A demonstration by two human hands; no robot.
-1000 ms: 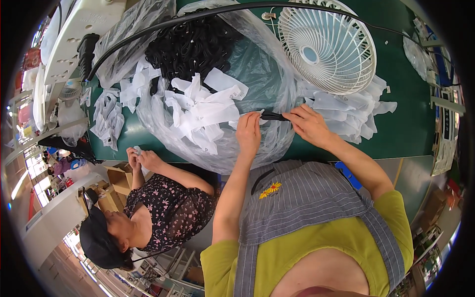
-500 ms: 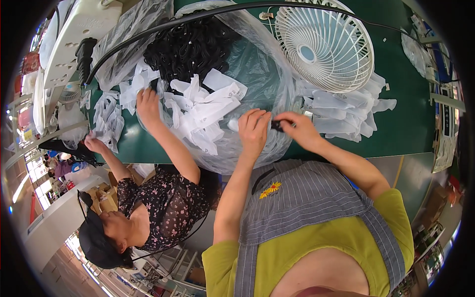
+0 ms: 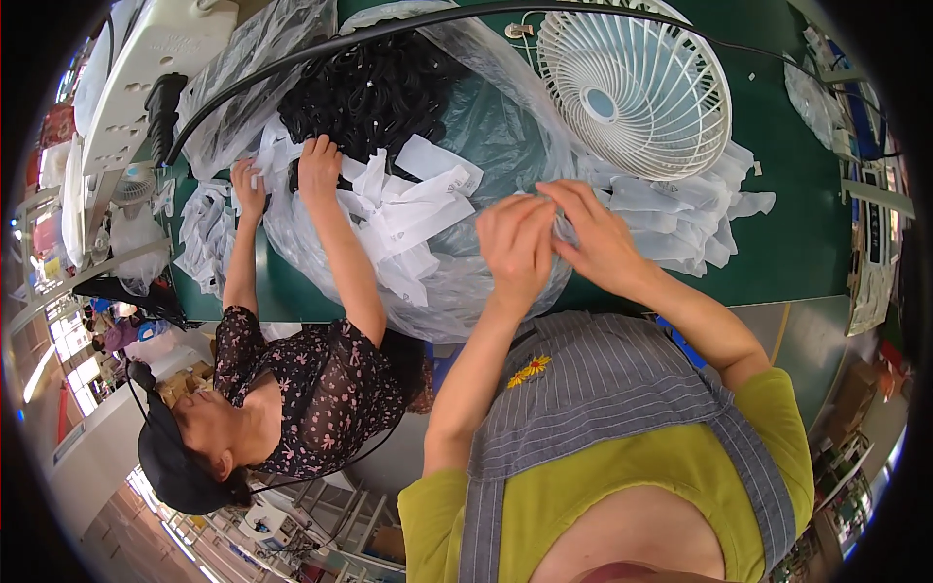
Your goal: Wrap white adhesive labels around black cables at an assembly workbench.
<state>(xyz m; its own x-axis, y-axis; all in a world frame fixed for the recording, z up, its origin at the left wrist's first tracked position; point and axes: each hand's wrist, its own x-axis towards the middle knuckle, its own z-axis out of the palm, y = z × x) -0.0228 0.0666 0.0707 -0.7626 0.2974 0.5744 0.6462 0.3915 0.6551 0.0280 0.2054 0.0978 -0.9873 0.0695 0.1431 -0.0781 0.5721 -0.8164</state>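
My left hand [image 3: 515, 245] and my right hand [image 3: 601, 241] meet at the fingertips, low over a large clear plastic bag [image 3: 486, 277]. Both are closed, fingers bent inward. A bit of pale, see-through plastic [image 3: 564, 230], seemingly a small bag, shows between them; most of it is hidden behind my fingers. No black piece can be seen in my hands now. Ahead and left, a heap of coiled black cables [image 3: 374, 92] lies in the large bag. Several white, printed small plastic bags [image 3: 413, 214] are scattered in front of that heap.
A co-worker's hands [image 3: 319, 173] work at the left by the cables. More small bags [image 3: 671, 219] are piled at right under a white fan grille [image 3: 637, 92]. A thick black cord [image 3: 335, 49] arches across, near a white power strip [image 3: 136, 97]. Filled bags [image 3: 206, 238] lie far left.
My right hand has moved left against my left hand, and the black piece it held is now out of sight. The co-worker's hands have come closer together beside the cables.
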